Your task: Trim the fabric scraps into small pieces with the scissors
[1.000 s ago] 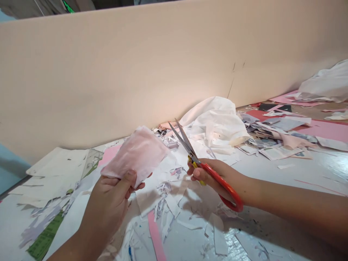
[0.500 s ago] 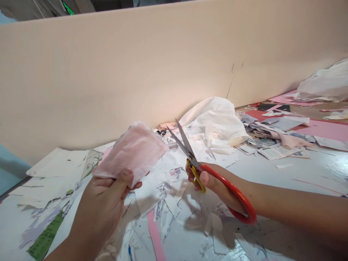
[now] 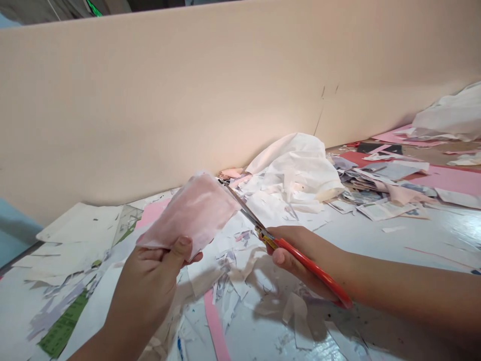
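Observation:
My left hand (image 3: pixel 150 281) pinches the lower edge of a pale pink piece of thin paper (image 3: pixel 193 213) and holds it up above the table. My right hand (image 3: pixel 300 253) grips red-handled scissors (image 3: pixel 300 260) with yellow trim. The blades (image 3: pixel 240 208) are nearly closed along the right edge of the pink paper, their tips at its upper right corner.
Paper scraps and cut strips (image 3: pixel 233 281) litter the white table under my hands. A crumpled white cloth (image 3: pixel 296 170) lies behind the scissors. Printed and pink sheets (image 3: pixel 391 185) pile up at the right. A tall beige partition (image 3: pixel 225 90) closes the back.
The scissor blades were open and apart from the pink paper; now they have closed and moved left onto its right edge. My left hand has barely moved.

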A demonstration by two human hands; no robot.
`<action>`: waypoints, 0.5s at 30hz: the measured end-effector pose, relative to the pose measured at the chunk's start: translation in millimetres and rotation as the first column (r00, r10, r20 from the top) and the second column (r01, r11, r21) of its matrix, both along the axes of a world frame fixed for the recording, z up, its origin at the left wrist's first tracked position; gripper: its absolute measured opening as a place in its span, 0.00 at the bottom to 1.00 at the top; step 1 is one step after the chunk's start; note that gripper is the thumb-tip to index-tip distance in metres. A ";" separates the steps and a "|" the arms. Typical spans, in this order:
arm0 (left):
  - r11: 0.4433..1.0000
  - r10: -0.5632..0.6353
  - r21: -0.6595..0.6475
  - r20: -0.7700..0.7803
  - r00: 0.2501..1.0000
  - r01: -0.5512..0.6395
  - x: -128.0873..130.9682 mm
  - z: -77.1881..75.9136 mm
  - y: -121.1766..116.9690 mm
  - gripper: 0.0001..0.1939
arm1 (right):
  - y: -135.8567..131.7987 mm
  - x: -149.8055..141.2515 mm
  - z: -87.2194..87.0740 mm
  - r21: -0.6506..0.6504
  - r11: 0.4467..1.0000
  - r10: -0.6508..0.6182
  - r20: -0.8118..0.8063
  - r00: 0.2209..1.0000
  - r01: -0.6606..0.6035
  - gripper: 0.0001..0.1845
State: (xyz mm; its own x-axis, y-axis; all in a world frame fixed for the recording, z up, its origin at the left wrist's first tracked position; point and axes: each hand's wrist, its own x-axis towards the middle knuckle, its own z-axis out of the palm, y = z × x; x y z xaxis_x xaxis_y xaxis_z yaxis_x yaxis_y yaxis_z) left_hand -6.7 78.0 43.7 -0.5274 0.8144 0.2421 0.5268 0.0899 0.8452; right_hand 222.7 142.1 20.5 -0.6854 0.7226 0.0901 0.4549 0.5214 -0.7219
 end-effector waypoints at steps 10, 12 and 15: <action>0.991 -0.021 -0.131 0.004 1.000 0.021 0.4 2.5 -2.2 0.19 | -2.0 -1.8 4.7 0.027 0.999 -0.027 0.007 1.000 0.027 0.23; 0.992 -0.051 -0.118 0.014 0.999 0.052 -1.7 0.0 -1.1 0.19 | -2.6 -2.4 5.7 0.032 0.999 -0.034 0.006 0.999 0.034 0.23; 0.992 -0.077 -0.090 0.069 0.995 0.083 -5.0 -5.8 -0.2 0.18 | -2.9 -3.4 7.0 0.022 0.999 -0.042 0.020 0.999 0.041 0.23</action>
